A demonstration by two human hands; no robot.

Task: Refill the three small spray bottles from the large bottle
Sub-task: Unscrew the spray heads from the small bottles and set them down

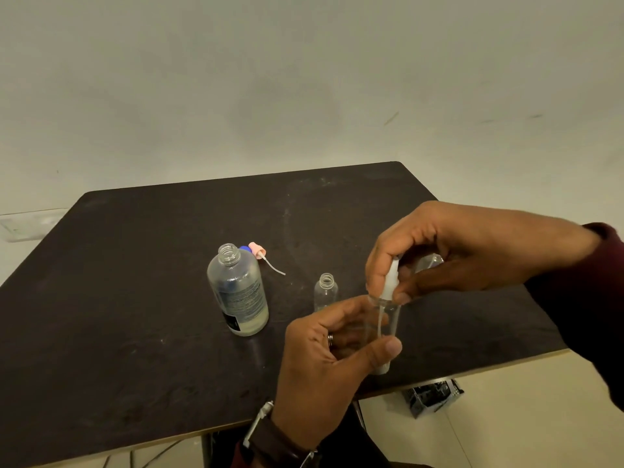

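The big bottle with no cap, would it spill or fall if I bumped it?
Probably not easily. The large bottle stands upright on the table, and what looks like only a little liquid sits low, so it is likely light and could slide or tip. Its mouth is open, so tipping would spill.

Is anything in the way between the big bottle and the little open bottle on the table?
Nothing visible. The large bottle stands uncapped left of the small open bottle, with only bare table between them. The pink spray top lies behind, out of the path.
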